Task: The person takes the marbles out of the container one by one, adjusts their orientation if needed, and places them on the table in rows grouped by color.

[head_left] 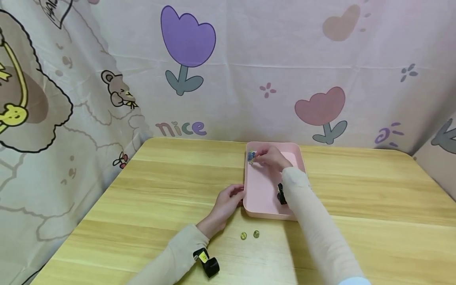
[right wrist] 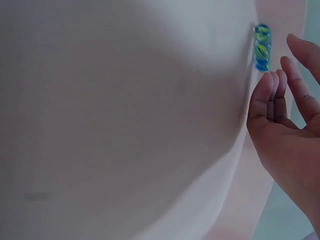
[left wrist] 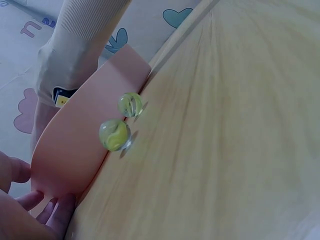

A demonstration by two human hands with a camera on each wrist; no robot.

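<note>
A pink tray lies on the table. My left hand touches its left outer wall near the front corner, fingertips against the side. Inside the tray, my right hand is at the far left corner, close to several blue-and-yellow glass marbles. These stand in a row along the wall, just beyond the fingertips. The thumb and fingers of that hand are apart, with no marble visible between them. Two clear yellow-green marbles, one on the left and one on the right, rest on the table before the tray.
The wooden table reaches back to a printed cloth with flowers. Black wrist cameras sit on the left sleeve and at the right wrist. My right forearm crosses the tray's right front edge.
</note>
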